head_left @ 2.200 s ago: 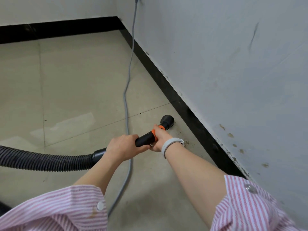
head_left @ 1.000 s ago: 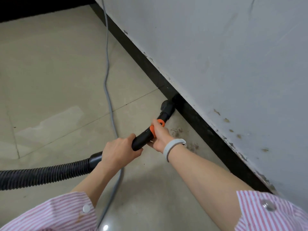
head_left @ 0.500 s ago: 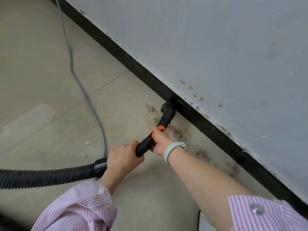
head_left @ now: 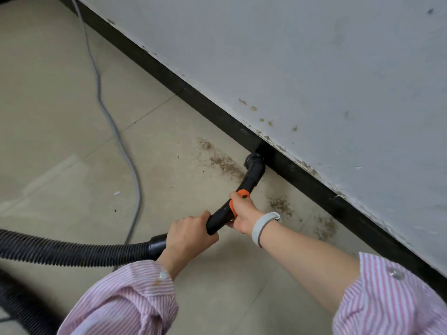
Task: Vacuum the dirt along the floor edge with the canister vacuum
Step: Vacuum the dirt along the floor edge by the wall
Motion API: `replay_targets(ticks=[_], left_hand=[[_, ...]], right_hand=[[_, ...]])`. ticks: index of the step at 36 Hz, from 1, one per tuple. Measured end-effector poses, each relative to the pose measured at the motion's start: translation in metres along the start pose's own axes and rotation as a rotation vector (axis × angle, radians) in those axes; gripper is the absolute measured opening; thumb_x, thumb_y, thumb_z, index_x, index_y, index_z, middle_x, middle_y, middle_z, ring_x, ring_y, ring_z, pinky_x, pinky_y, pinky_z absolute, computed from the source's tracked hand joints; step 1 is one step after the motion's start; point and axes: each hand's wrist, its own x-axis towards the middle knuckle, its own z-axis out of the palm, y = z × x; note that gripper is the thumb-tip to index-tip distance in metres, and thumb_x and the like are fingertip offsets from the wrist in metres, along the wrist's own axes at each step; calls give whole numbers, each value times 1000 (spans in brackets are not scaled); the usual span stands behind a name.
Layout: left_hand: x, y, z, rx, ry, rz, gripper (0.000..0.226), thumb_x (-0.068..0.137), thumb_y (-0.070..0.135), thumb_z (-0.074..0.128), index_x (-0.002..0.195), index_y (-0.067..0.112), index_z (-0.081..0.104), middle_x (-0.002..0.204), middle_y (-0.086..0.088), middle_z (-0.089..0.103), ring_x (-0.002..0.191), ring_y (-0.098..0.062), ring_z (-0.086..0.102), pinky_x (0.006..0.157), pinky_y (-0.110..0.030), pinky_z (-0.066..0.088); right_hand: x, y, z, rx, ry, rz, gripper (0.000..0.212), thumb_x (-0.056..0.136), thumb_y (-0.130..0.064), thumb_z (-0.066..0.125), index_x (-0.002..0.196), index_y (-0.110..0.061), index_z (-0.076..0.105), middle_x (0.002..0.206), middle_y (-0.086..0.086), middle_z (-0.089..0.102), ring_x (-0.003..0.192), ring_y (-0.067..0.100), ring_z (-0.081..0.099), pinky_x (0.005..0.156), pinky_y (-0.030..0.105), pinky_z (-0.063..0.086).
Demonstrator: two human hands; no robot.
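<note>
Both my left hand [head_left: 191,234] and right hand [head_left: 243,211] clamp the nozzle [head_left: 254,169] against the baseboard [head_left: 217,112], where 1 sideways slip could scatter the dirt [head_left: 225,163].

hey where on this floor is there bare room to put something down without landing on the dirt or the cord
Bare tile lies left of the grey cord, up to the picture's edge, and between the sleeves near the bottom. It is crowded along the black baseboard: dirt patches flank the nozzle, with both hands on the wand and the ribbed hose at lower left.
</note>
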Motion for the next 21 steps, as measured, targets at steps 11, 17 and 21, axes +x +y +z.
replay_targets(ticks=[11, 17, 21], left_hand=[[-19, 7, -12, -69, 32, -98, 20, 82, 43, 52, 89, 26, 45, 76, 4, 58, 79, -26, 61, 63, -30, 39], [-32, -21, -25, -221, 127, -258, 25, 78, 48, 59, 82, 25, 48, 72, 4, 60, 74, -26, 61, 59, -31, 40], [-29, -28, -27, -203, 287, -344, 23, 82, 44, 56, 88, 24, 46, 70, 0, 58, 70, -30, 58, 61, -32, 43]], right_hand=[[-18, 5, -11, 8, -160, -83, 33, 97, -33, 52, 120, -13, 40, 112, 11, 53, 106, 28, 57, 85, 43, 53], [-38, 3, 22, 10, -341, -182, 33, 98, -28, 51, 123, -10, 40, 113, 12, 54, 102, 28, 58, 85, 41, 52], [-43, -1, 47, -27, -415, -288, 34, 98, -19, 50, 129, -8, 43, 120, 12, 55, 108, 28, 57, 85, 39, 50]])
